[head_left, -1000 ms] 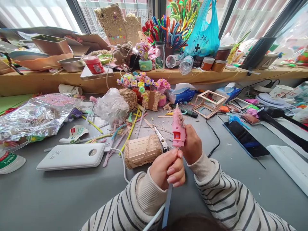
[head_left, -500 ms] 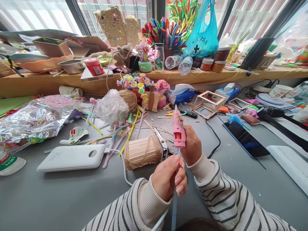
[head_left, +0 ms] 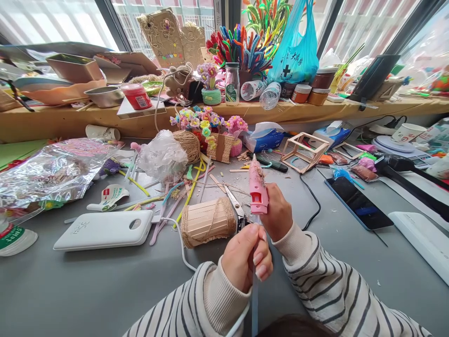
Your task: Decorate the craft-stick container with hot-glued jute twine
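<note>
A pink hot glue gun (head_left: pixel 258 189) points up and away from me, with my right hand (head_left: pixel 278 210) closed around its handle. Strands of dried glue or fluff cling to its side. My left hand (head_left: pixel 247 257) pinches a translucent glue stick (head_left: pixel 255 299) just below the gun's rear end; the stick's lower length hangs down past my fingers. To the left of the gun lie open-bladed scissors (head_left: pixel 235 201), their handles partly hidden. Beside them rests a container of wooden craft sticks (head_left: pixel 207 221) wound with twine at both ends, lying on its side.
A white power bank (head_left: pixel 103 229) with a cable lies left, a phone (head_left: pixel 358 202) right. Behind are a twine ball (head_left: pixel 187 146), a wooden stick frame (head_left: pixel 305 152) and a blue tissue pack (head_left: pixel 264 137). Craft supplies crowd the window ledge (head_left: pixel 210 112).
The glue gun and my right hand have shifted slightly left and down. My left hand stays nearly in place, still pinching the glue stick.
</note>
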### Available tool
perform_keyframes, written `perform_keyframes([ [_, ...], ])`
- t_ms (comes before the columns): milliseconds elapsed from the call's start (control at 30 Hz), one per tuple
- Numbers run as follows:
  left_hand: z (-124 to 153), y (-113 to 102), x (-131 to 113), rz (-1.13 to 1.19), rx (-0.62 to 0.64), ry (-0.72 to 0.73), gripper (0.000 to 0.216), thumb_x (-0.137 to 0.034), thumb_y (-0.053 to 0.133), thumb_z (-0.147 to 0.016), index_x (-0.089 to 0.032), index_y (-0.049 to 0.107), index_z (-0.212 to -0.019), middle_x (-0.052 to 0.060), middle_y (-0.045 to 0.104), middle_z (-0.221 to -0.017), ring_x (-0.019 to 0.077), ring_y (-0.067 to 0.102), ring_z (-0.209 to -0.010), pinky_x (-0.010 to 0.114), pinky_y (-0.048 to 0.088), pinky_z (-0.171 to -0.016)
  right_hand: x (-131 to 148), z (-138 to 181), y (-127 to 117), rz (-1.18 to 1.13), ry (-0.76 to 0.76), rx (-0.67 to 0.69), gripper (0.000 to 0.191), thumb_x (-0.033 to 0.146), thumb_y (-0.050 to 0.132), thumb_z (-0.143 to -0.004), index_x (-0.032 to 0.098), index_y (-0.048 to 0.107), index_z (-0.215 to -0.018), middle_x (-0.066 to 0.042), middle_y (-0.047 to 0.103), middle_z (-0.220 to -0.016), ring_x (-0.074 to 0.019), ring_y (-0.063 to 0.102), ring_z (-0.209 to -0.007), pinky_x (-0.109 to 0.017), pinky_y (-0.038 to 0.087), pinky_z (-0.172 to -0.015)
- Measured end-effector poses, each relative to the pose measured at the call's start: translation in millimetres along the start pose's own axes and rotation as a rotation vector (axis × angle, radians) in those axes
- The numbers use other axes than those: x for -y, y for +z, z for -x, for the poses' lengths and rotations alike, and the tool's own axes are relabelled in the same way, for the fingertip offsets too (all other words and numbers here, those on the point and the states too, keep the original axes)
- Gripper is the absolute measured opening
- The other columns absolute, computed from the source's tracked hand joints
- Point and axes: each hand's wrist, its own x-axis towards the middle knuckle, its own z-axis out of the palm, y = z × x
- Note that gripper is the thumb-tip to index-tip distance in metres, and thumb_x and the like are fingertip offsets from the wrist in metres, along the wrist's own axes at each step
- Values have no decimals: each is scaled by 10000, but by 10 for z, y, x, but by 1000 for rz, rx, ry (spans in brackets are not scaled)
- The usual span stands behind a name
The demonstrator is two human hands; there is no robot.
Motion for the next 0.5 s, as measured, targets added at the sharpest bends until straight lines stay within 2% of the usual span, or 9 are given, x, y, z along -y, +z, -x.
perform_keyframes([
  [500,-14,-12,-1,26,6,17,253,-347,597,-745,-152,461,-656,-108,343,-388,14,246,-278,133,304,-306,4,10,9,-28,-11,-10,99,236,368,-815,191,455,-798,-31,536,-668,-137,489,-554,-221,335,-413],
])
